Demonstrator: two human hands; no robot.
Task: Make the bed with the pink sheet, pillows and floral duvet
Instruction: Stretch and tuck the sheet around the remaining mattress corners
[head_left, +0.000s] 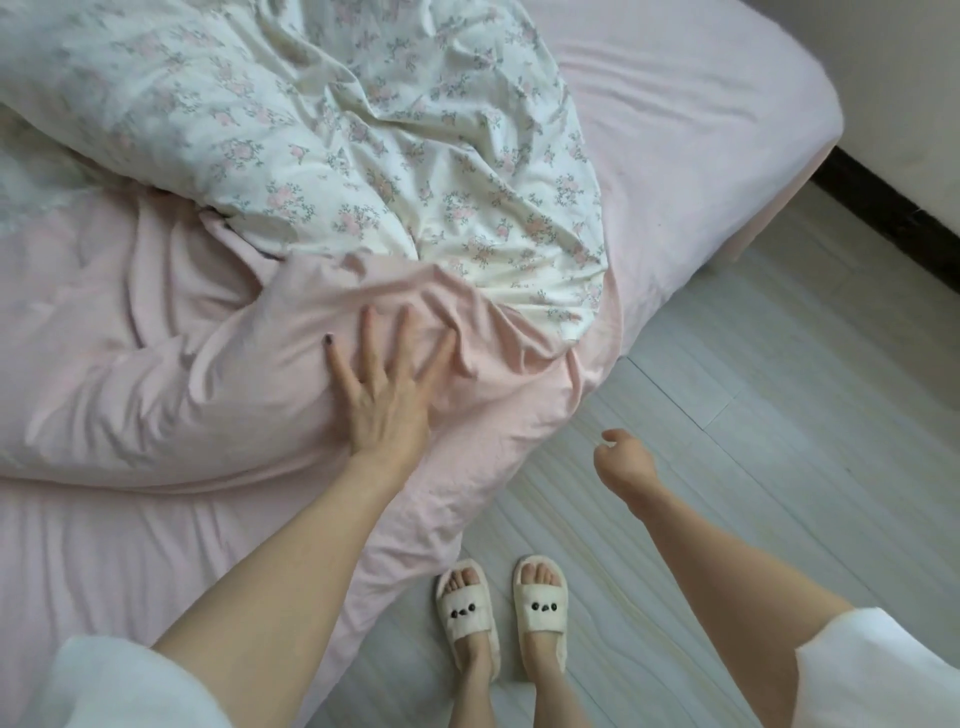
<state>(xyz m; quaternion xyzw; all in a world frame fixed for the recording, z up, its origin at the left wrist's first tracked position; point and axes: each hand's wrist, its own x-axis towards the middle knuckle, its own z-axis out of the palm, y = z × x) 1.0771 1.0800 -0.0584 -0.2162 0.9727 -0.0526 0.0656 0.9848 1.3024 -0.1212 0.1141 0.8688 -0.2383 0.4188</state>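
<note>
The floral duvet (322, 140) lies heaped and deeply creased on the bed, its white cotton face printed with small pink roses and grey-green leaves. Its plain pink underside (182, 374) is turned outward along the near edge, forming a soft, padded roll with rounded folds. The pink sheet (675, 130) covers the mattress, smooth toward the far corner, which is rounded, and lightly rippled near the front edge.

The left hand (384, 384) rests palm-down on the pink roll of the duvet, fingers straight and spread, pressing into the fabric without gripping it; one nail carries dark polish. The right hand (623, 460) hangs over the floor just beside the bed edge, fingers loosely curled, holding nothing.

The floor (779, 415) is pale grey plank with a faint grain. The person wears cream fabric slippers (498, 613) with small dark beads across the strap, and white sleeves (883, 670).
</note>
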